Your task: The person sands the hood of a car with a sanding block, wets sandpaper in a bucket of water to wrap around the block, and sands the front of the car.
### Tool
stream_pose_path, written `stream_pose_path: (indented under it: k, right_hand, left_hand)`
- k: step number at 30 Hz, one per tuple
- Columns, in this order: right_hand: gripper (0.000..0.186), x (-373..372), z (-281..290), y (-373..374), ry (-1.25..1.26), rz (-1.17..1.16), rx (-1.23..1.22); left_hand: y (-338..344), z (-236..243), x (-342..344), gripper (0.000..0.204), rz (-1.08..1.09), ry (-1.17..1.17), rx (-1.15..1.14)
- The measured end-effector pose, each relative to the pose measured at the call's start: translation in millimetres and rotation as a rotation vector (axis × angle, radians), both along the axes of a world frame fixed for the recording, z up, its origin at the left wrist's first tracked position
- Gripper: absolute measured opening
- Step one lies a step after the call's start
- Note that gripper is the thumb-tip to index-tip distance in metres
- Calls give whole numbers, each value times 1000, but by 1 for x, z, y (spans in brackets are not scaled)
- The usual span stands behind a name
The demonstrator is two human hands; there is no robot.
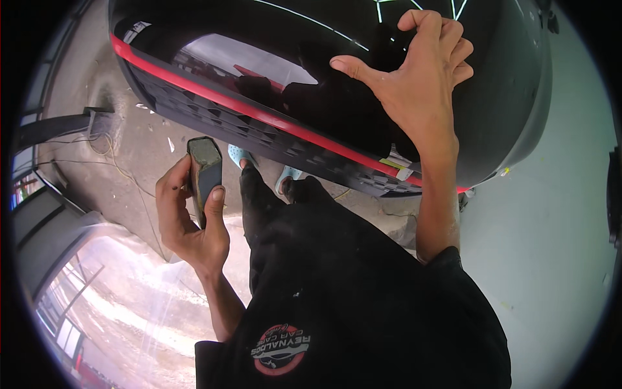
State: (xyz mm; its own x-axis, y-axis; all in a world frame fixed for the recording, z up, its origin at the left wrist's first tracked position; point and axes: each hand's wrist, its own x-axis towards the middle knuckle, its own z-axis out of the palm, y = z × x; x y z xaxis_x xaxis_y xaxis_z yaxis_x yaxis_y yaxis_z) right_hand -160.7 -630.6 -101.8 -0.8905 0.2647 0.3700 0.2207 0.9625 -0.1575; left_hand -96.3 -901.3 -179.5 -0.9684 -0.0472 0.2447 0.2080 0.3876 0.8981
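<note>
My left hand (194, 233) grips a dark, oblong sanding block (209, 176) below the car's front end, with its worn grey end tilted up and my thumb along one side. Above the glossy black car panel (495, 97) is my right hand (418, 87), thumb spread away and fingers loosely bent, with nothing visible in it. Whether its fingertips touch the panel I cannot tell. Reflections of lights and a bright opening show on the paint.
A red trim strip (259, 115) runs along the car above a dark patterned grille (214, 117). Yellowish tape (396, 162) sticks near its right end. My feet in light-blue clogs (238, 154) stand under the bumper. A cable (133, 178) lies on the concrete floor at left.
</note>
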Motion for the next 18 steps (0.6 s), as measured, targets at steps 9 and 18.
stream_pose_path:
  k: [9,18]
  right_hand:
    - [61,62,-2,0,60,328,-249]
    - [46,82,-12,16,146,323,-418]
  left_hand:
    - [-5,-4,7,40,39,39,60]
    - [-1,-21,23,41,68,7,115]
